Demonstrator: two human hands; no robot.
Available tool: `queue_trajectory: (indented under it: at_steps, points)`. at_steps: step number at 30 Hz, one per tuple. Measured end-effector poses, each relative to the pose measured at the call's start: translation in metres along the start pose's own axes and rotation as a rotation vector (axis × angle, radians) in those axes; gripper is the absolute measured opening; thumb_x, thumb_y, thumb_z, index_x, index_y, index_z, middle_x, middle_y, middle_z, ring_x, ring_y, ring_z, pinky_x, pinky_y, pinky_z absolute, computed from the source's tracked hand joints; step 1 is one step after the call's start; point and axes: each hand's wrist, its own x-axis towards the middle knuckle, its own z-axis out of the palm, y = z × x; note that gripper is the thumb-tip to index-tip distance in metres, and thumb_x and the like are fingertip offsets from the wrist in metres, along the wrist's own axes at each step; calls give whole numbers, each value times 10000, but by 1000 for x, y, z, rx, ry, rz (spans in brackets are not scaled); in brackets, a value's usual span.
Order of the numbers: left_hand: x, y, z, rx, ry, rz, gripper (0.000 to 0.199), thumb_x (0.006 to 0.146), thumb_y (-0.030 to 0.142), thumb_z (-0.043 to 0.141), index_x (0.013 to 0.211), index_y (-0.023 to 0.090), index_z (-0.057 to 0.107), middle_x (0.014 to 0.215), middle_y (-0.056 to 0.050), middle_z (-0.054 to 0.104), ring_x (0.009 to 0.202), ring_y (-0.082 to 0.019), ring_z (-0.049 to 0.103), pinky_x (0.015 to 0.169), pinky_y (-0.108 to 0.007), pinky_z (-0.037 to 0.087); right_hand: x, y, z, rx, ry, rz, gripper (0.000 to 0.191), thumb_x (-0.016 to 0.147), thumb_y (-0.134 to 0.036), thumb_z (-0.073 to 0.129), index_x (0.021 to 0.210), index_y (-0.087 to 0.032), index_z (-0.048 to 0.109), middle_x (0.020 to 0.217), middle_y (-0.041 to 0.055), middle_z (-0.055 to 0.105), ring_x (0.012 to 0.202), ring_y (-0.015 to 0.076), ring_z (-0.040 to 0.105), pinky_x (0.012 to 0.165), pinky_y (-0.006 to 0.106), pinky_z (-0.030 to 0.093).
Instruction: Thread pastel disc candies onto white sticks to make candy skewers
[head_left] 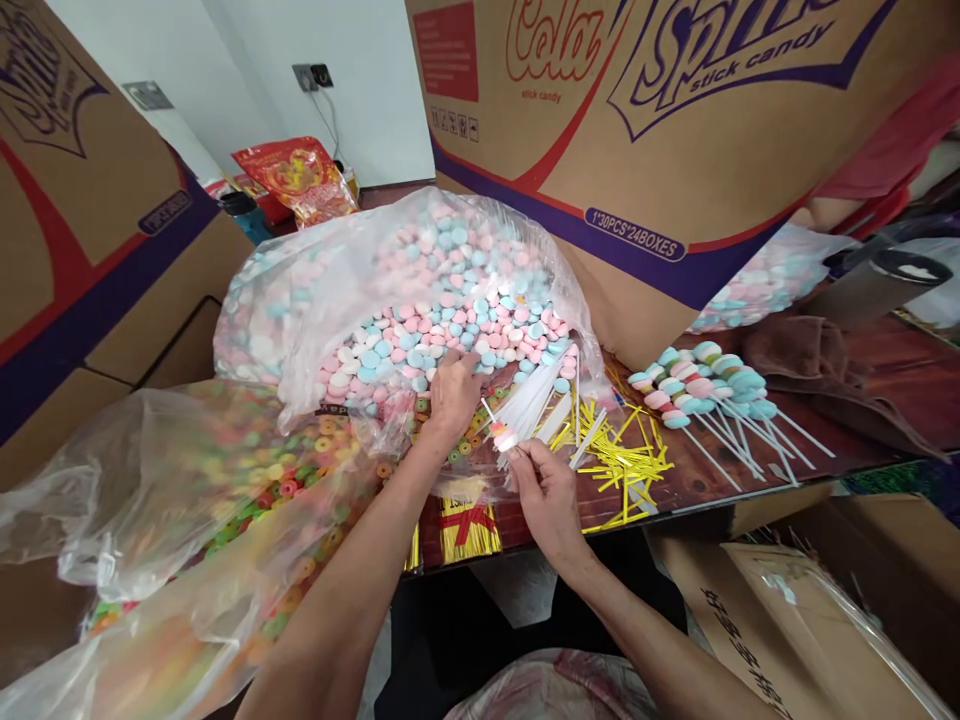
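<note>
My left hand [451, 398] reaches into the front of a clear bag of pink, white and blue marshmallows [420, 345]. Its fingers are curled down on the pile, and what lies between them is hidden. Closer to the table's front edge, my right hand [546, 490] pinches a thin candy skewer [504, 437] with a few white and orange pieces on its end. White sticks and clear wrappers [529, 400] lie just beyond that hand. To its right are scattered gold twist ties [626, 455]. Finished-looking marshmallow skewers [705, 385] form a heap farther right.
On the left, an open plastic bag [225, 500] holds colourful ring candies. A large carton [600, 150] stands behind the work area, another carton [67, 220] at left. A gold twist-tie pack [469, 535] lies at the front edge. A tumbler [885, 285] stands at right.
</note>
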Motion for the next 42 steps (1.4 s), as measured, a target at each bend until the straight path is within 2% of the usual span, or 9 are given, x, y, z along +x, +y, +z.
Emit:
queue_trajectory:
  at_steps: [3,7,11,18,23,26,31,35,42]
  points:
    - [-2,-2,2,18,22,-31,280,855,129,589,1077,161,757,1065,-142,721,977,-282,672,883,-370,496,1,-2,0,19,-6,9,308,974,-324,490,684,-222,485,578,-51,463,540,120,447,552,246,361]
    - [-4,-9,-5,-237,61,-120,257,877,165,558,1072,153,724,910,-92,742,864,-236,692,803,-327,514,0,-3,-1,51,-12,17,305,976,-323,489,689,-221,495,580,-52,458,540,118,443,547,242,361]
    - [3,-4,-5,-493,-52,-185,239,897,210,540,1092,160,670,827,-46,717,728,-186,684,623,-262,481,-1,-3,0,52,-7,-3,309,980,-321,489,689,-219,494,588,-52,454,551,117,436,561,245,360]
    - [18,8,13,-146,-70,-51,113,835,131,588,924,183,632,885,-65,667,835,-214,622,799,-335,492,-1,-3,0,75,0,-2,298,975,-310,499,691,-221,490,594,-52,460,550,119,438,554,245,361]
    - [5,0,19,-91,-55,107,314,829,122,574,1139,169,594,1108,-118,605,954,-241,610,861,-374,508,-1,-5,0,96,68,-12,314,981,-305,505,679,-222,482,591,-51,469,562,123,451,577,249,366]
    - [-3,-3,17,-106,-55,147,353,804,80,558,1137,169,631,1162,-133,585,979,-240,618,898,-376,510,-1,-6,0,110,78,-10,320,983,-305,500,675,-223,474,585,-53,462,557,122,448,574,250,362]
    - [-20,-6,5,-543,-18,-101,284,815,207,594,1091,174,654,950,-56,676,790,-169,623,772,-309,527,1,-7,-3,77,45,-7,324,975,-299,503,661,-221,480,573,-50,477,547,121,453,571,251,366]
    - [-44,-10,-9,-966,-35,-268,385,754,363,691,1079,158,680,929,-43,717,769,-150,644,742,-285,529,2,-7,-4,46,-24,-6,325,972,-302,495,658,-220,487,568,-46,478,536,121,448,560,257,359]
    - [-69,-12,-17,-1076,-53,-272,374,778,370,693,1090,169,739,1023,-58,760,950,-190,677,894,-319,538,3,-7,-1,16,-85,-15,318,967,-310,500,662,-223,492,556,-46,468,529,123,450,545,258,358]
